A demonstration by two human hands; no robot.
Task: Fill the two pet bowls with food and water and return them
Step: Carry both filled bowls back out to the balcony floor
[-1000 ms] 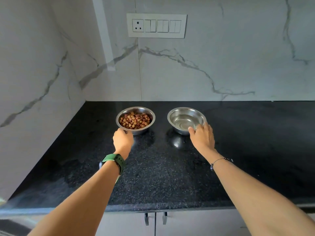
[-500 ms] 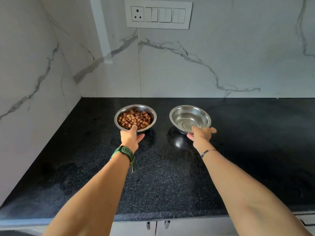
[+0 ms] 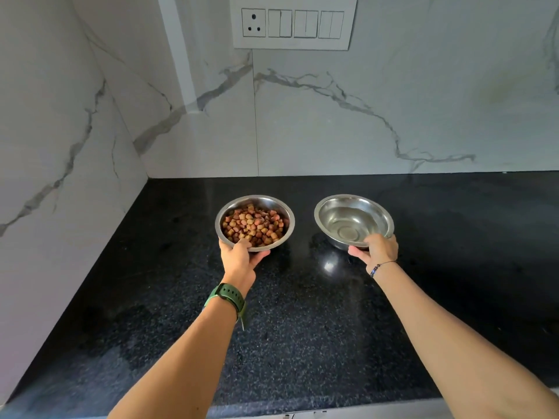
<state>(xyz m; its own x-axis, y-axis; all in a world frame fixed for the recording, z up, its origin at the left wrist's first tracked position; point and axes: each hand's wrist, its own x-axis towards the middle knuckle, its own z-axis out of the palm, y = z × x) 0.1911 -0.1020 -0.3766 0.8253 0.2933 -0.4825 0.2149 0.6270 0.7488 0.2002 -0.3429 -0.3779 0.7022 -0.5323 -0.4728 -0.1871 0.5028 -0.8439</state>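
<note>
1. Head view looks down on a black speckled granite counter (image 3: 302,328) set into a corner of white marble-veined wall (image 3: 393,116).
2. Two steel pet bowls sit side by side near the back of the counter, apart from each other.
3. The kibble bowl (image 3: 281,211), on the left, holds a heap of brown kibble (image 3: 254,226).
4. The left hand (image 3: 240,260) grips the near rim of the kibble bowl: the thumb lies over the rim and the fingers curl beneath it. Whether the bowl is lifted off the counter cannot be told.
5. The water bowl (image 3: 354,219), on the right, is shiny inside; clear water seems to lie in its bottom, though this is hard to judge.
6. The right hand (image 3: 378,249) holds the near rim of the water bowl, fingers curled over the edge and thumb stretched out to the left below it.
7. A green watch (image 3: 228,297) is on the left wrist and a thin beaded bracelet (image 3: 379,267) on the right.
8. A white switch panel (image 3: 293,22) with a socket is fixed to the wall above the bowls.
</note>
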